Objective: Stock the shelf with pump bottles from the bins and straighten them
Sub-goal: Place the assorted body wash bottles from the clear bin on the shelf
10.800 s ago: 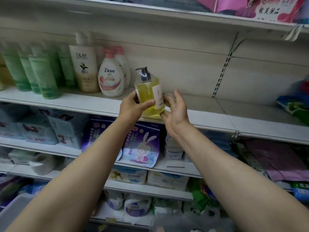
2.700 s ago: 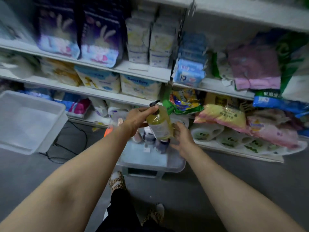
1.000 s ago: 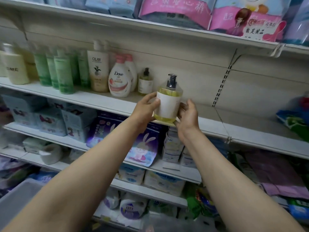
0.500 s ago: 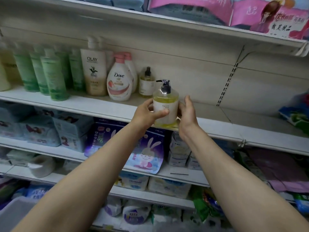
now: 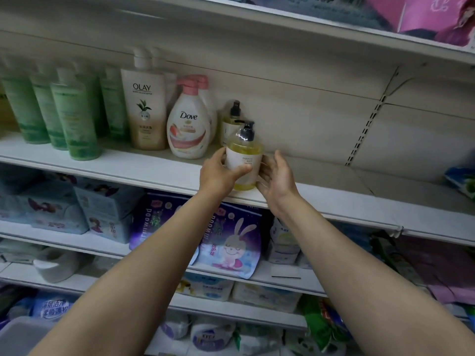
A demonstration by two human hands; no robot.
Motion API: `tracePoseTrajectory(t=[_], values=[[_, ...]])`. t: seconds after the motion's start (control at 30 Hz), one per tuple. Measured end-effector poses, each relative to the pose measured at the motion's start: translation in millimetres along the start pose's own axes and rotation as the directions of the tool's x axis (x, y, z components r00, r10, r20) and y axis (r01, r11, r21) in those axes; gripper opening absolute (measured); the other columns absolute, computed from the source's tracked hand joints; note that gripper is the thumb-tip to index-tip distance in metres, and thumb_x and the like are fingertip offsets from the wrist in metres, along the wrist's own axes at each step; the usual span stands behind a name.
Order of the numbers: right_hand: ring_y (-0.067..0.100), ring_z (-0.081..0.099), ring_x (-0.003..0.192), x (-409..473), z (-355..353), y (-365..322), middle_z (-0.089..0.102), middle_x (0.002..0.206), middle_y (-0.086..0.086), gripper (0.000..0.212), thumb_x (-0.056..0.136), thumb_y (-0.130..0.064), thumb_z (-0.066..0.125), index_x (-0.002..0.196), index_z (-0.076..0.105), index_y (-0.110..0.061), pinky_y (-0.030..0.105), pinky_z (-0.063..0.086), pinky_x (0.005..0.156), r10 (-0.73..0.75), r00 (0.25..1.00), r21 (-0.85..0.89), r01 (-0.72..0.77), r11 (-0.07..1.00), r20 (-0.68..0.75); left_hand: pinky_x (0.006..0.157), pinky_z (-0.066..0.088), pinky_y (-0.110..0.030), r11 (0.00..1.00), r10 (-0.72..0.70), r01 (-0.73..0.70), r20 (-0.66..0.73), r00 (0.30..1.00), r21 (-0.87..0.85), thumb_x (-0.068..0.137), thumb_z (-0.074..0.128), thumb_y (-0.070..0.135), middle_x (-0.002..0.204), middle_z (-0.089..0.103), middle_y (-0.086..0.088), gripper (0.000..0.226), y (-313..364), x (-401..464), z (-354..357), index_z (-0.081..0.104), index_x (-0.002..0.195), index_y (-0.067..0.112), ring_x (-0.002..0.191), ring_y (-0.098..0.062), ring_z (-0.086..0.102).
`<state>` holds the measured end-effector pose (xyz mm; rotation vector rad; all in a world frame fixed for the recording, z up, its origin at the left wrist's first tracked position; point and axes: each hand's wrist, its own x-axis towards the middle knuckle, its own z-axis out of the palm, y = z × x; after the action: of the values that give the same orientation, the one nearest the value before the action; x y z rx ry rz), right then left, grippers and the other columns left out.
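The yellow pump bottle stands upright near the front edge of the white shelf, black pump on top, white label facing the camera. The left hand grips it from the left side: thumb curled across the lower label, fingers wrapped round the back. The right hand is at the bottle's right side w/ fingers nearly straight and slightly spread, palm turned toward the bottle; fingertips look to touch its wall, but contact can't be told for sure.

Relative to the yellow pump bottle: just behind it, at the back panel, stands a second, like bottle w/ black pump. Left of it comes the Dove bottle w/ pink pump, another pink-capped one behind that. Further left is the tall Olay bottle, then a row of green tubes. To the right the shelf board runs bare as far as a blue-green pack at the frame edge. Below, on the next shelf, hang purple rabbit-print packs; boxed goods sit left of those. Above, pink packs lie on the upper shelf.
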<state>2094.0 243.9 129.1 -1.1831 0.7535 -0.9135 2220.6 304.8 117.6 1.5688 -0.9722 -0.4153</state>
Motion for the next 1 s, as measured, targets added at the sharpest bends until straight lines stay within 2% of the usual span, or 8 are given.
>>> tracePoseTrajectory(t=[0.13, 0.33, 0.43, 0.53, 0.63, 0.77, 0.87, 1.0], values=[[0.008, 0.059, 0.109, 19.1, 5.4, 6.0, 0.065, 0.122, 0.0, 0.053, 0.105, -0.053, 0.025, 0.129, 0.062, -0.022, 0.024, 0.048, 0.082, 0.0, 1.0, -0.025, 0.0, 1.0, 0.0, 0.103, 0.047, -0.046, 0.996, -0.041, 0.044, -0.039, 0.998, 0.083, 0.072, 0.081, 0.056, 0.131, 0.06, -0.008, 0.081, -5.8, 21.5, 1.2, 0.053, 0.138, 0.019, 0.121, -0.026, 0.057], [0.009, 0.065, 0.1, 49.4, 15.7, 9.9, 0.07, 0.104, -0.003, 0.043, 0.104, -0.053, 0.033, 0.11, 0.065, -0.024, 0.026, 0.052, 0.079, 0.013, 0.999, -0.006, -0.014, 1.0, -0.036, 0.103, 0.047, -0.044, 0.989, -0.114, 0.124, -0.128, 0.985, 0.079, 0.066, 0.085, 0.058, 0.134, 0.057, -0.01, 0.09, -11.7, 45.8, 3.7, 0.047, 0.133, 0.01, 0.124, -0.029, 0.055], [0.013, 0.066, 0.1, 62.1, 19.8, 10.8, 0.071, 0.105, 0.0, 0.048, 0.103, -0.053, 0.036, 0.125, 0.06, -0.018, 0.03, 0.055, 0.084, 0.023, 0.998, 0.004, -0.023, 1.0, -0.062, 0.1, 0.048, -0.043, 0.988, -0.126, 0.139, -0.16, 0.979, 0.071, 0.065, 0.085, 0.059, 0.13, 0.059, -0.01, 0.086, -15.4, 54.9, 4.2, 0.049, 0.126, 0.01, 0.121, -0.03, 0.056], [0.013, 0.068, 0.097, 72.5, 21.9, 12.5, 0.073, 0.1, -0.001, 0.045, 0.102, -0.054, 0.037, 0.117, 0.062, -0.02, 0.031, 0.057, 0.081, 0.02, 0.998, -0.008, -0.02, 1.0, -0.062, 0.097, 0.049, -0.045, 0.989, -0.108, 0.124, -0.19, 0.976, 0.076, 0.067, 0.082, 0.062, 0.124, 0.061, -0.01, 0.081, -18.2, 59.4, 6.4, 0.051, 0.121, 0.01, 0.117, -0.029, 0.057], [0.017, 0.068, 0.104, 78.5, 23.7, 14.4, 0.071, 0.116, 0.005, 0.053, 0.103, -0.055, 0.035, 0.135, 0.055, -0.017, 0.037, 0.057, 0.089, 0.018, 0.999, -0.01, -0.018, 1.0, -0.048, 0.098, 0.049, -0.045, 0.991, -0.1, 0.114, -0.195, 0.976, 0.064, 0.07, 0.079, 0.064, 0.125, 0.062, -0.009, 0.079, -20.2, 62.3, 8.3, 0.054, 0.123, 0.01, 0.117, -0.029, 0.057], [0.019, 0.064, 0.112, 85.2, 23.1, 17.7, 0.068, 0.121, 0.005, 0.042, 0.104, -0.054, 0.033, 0.119, 0.059, -0.025, 0.044, 0.049, 0.104, 0.014, 1.0, -0.033, -0.015, 0.999, -0.016, 0.099, 0.05, -0.045, 0.994, -0.1, 0.108, -0.187, 0.977, 0.031, 0.071, 0.078, 0.064, 0.126, 0.063, -0.008, 0.082, -22.5, 63.0, 9.0, 0.055, 0.127, 0.009, 0.117, -0.027, 0.058], [0.023, 0.059, 0.123, 81.5, 24.8, 17.8, 0.061, 0.137, 0.01, 0.053, 0.104, -0.052, 0.033, 0.139, 0.052, -0.017, 0.043, 0.047, 0.107, 0.006, 1.0, -0.049, -0.006, 0.999, -0.003, 0.099, 0.051, -0.044, 0.995, -0.088, 0.094, -0.193, 0.977, 0.023, 0.072, 0.078, 0.062, 0.126, 0.064, -0.006, 0.081, -22.5, 62.4, 9.0, 0.055, 0.129, 0.01, 0.117, -0.025, 0.06], [0.006, 0.066, 0.098, 85.7, 22.0, 19.9, 0.068, 0.118, 0.0, 0.045, 0.105, -0.05, 0.033, 0.132, 0.056, -0.021, 0.023, 0.054, 0.076, -0.012, 1.0, -0.085, 0.012, 0.996, 0.001, 0.097, 0.051, -0.044, 0.995, -0.088, 0.094, -0.199, 0.976, 0.02, 0.073, 0.078, 0.061, 0.124, 0.064, -0.007, 0.077, -22.1, 61.2, 9.3, 0.056, 0.126, 0.01, 0.114, -0.025, 0.06]])
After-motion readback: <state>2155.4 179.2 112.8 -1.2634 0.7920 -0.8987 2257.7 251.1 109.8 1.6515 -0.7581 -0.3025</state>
